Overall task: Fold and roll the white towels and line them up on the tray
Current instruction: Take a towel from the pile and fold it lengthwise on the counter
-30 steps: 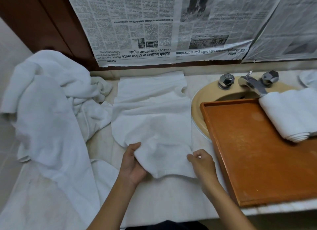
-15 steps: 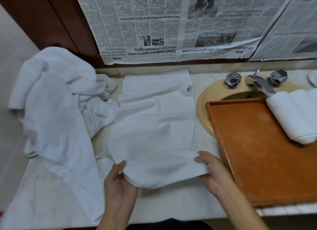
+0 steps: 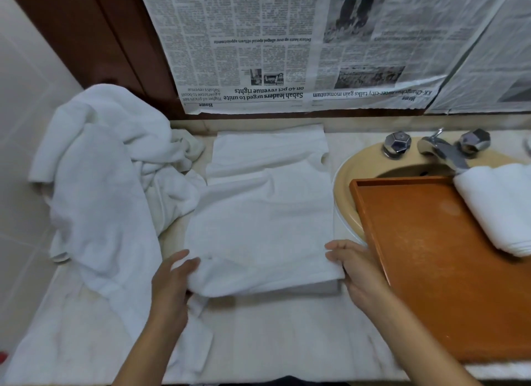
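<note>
The white towel (image 3: 267, 213) lies flat on the bench (image 3: 287, 328), just beside the tray (image 3: 431, 256). The left hand (image 3: 172, 279) and right hand (image 3: 359, 267) each pinch a near corner, and that edge is a little off the bench. The towel looks soft, light and floppy, so holding both corners should keep it straight.

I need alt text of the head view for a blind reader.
A person's left hand and right hand hold the near corners of a white towel spread on a pale counter. At right, a wooden tray with rolled towels lies over a sink; at left is a heap of towels.
</note>
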Demonstrator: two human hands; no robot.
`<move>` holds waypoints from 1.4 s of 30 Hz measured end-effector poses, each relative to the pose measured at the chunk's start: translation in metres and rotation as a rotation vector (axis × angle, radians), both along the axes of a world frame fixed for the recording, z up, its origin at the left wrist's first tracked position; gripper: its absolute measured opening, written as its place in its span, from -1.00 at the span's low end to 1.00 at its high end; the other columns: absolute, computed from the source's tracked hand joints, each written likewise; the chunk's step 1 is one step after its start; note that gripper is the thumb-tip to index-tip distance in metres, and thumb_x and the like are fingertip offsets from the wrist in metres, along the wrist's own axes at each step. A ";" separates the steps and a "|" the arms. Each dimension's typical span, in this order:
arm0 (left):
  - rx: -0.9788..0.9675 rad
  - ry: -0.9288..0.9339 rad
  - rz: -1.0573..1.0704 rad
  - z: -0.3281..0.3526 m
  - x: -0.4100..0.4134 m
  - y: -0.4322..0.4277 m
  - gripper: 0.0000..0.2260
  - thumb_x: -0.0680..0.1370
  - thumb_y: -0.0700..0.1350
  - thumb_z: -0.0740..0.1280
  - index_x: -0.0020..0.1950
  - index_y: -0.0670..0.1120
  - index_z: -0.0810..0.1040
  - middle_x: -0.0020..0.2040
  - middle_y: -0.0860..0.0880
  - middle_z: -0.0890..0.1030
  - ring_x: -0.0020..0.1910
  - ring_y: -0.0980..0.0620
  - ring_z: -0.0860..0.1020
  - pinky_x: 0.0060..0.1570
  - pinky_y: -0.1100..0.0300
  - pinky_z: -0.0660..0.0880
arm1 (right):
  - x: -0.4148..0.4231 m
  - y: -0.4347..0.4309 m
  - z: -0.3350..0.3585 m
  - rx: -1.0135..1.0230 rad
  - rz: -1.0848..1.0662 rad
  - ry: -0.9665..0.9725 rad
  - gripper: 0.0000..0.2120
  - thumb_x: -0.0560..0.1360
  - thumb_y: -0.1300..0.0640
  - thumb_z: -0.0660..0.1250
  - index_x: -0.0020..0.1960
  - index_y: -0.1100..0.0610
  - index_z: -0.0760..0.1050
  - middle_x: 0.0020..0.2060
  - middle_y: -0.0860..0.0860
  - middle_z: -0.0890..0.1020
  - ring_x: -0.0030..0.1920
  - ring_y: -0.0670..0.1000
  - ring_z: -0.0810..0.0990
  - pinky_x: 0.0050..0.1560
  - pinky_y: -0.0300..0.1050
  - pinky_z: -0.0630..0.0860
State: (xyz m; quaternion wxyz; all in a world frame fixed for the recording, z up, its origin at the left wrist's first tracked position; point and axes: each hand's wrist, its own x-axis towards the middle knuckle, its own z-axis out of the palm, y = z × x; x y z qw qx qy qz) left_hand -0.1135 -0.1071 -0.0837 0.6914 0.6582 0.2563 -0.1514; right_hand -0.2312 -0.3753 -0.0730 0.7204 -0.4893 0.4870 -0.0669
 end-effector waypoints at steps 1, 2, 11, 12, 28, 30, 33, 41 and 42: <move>0.011 -0.037 -0.038 0.009 0.011 -0.005 -0.78 0.49 -0.31 0.41 0.09 -0.09 0.61 0.15 -0.20 0.62 0.02 -0.09 0.60 -0.03 0.09 0.52 | 0.012 -0.005 0.006 -0.060 0.030 0.009 -0.77 0.43 0.48 0.29 -0.21 0.19 0.58 -0.22 0.15 0.61 -0.22 0.10 0.58 -0.21 -0.12 0.50; 0.011 -0.087 -0.056 0.022 0.022 -0.009 -0.82 0.49 -0.31 0.40 0.04 -0.10 0.62 0.13 -0.23 0.63 -0.03 -0.07 0.60 -0.06 0.11 0.53 | 0.024 -0.010 0.015 -0.113 0.057 0.004 -0.76 0.43 0.46 0.30 -0.22 0.17 0.61 -0.19 0.16 0.62 -0.19 0.11 0.58 -0.16 -0.07 0.50; -0.449 -0.353 -0.170 0.093 0.029 -0.001 -0.76 0.56 -0.24 0.29 -0.19 0.02 0.65 -0.18 0.09 0.67 -0.13 0.14 0.63 -0.08 0.26 0.58 | 0.000 -0.022 0.087 -0.309 0.107 -0.593 -0.74 0.36 0.41 0.39 -0.26 0.06 0.63 -0.38 -0.05 0.56 -0.36 -0.14 0.49 -0.33 -0.36 0.44; -0.203 -0.317 -0.300 0.074 0.023 0.007 -0.84 0.49 -0.20 0.38 -0.19 0.04 0.68 -0.19 0.10 0.68 -0.14 0.10 0.63 -0.13 0.22 0.58 | -0.009 -0.024 0.061 -0.439 0.203 -0.386 -0.67 0.37 0.49 0.38 -0.31 0.06 0.61 -0.46 -0.08 0.51 -0.43 -0.17 0.44 -0.40 -0.36 0.40; 0.548 -0.110 -0.664 0.014 0.011 0.011 -0.83 0.47 -0.25 0.48 -0.10 0.04 0.66 -0.27 -0.04 0.59 -0.20 -0.06 0.56 -0.23 0.19 0.45 | -0.025 -0.019 -0.029 -0.633 0.646 0.356 -0.75 0.38 0.37 0.28 -0.40 0.14 0.58 -0.44 -0.03 0.63 -0.28 0.04 0.61 -0.21 -0.11 0.50; 0.256 -0.176 -0.492 0.044 0.030 -0.012 -0.85 0.51 -0.29 0.42 -0.02 -0.06 0.68 -0.16 -0.07 0.66 -0.16 0.00 0.60 -0.22 0.23 0.50 | -0.001 -0.019 0.011 -0.587 0.474 0.157 -0.64 0.41 0.46 0.30 -0.41 0.07 0.56 -0.45 -0.08 0.60 -0.30 -0.03 0.55 -0.28 -0.22 0.43; -0.403 -0.202 -0.199 0.094 0.046 -0.027 -0.85 0.52 -0.24 0.35 0.05 -0.13 0.66 -0.02 -0.07 0.70 -0.02 0.01 0.65 0.03 0.17 0.60 | 0.013 -0.016 0.082 -0.560 0.140 -0.241 -0.73 0.46 0.44 0.34 -0.23 0.10 0.60 -0.35 -0.03 0.60 -0.30 -0.09 0.50 -0.29 -0.33 0.39; 0.432 -0.117 -0.632 0.040 0.030 0.007 -0.75 0.49 -0.29 0.42 -0.25 0.05 0.69 -0.09 -0.07 0.72 -0.19 0.18 0.64 -0.03 0.29 0.54 | -0.022 -0.015 0.012 -0.927 0.522 0.268 -0.70 0.42 0.39 0.26 -0.34 0.03 0.48 -0.43 -0.04 0.55 -0.39 -0.02 0.57 -0.34 -0.16 0.46; 0.701 -0.067 -0.827 0.022 0.024 0.017 -0.75 0.47 -0.24 0.43 -0.31 0.10 0.66 -0.10 -0.04 0.72 -0.17 0.14 0.64 -0.08 0.30 0.51 | -0.032 -0.017 -0.010 -0.950 0.726 0.459 -0.75 0.39 0.34 0.21 -0.35 0.04 0.45 -0.38 -0.04 0.58 -0.28 0.05 0.61 -0.25 -0.13 0.48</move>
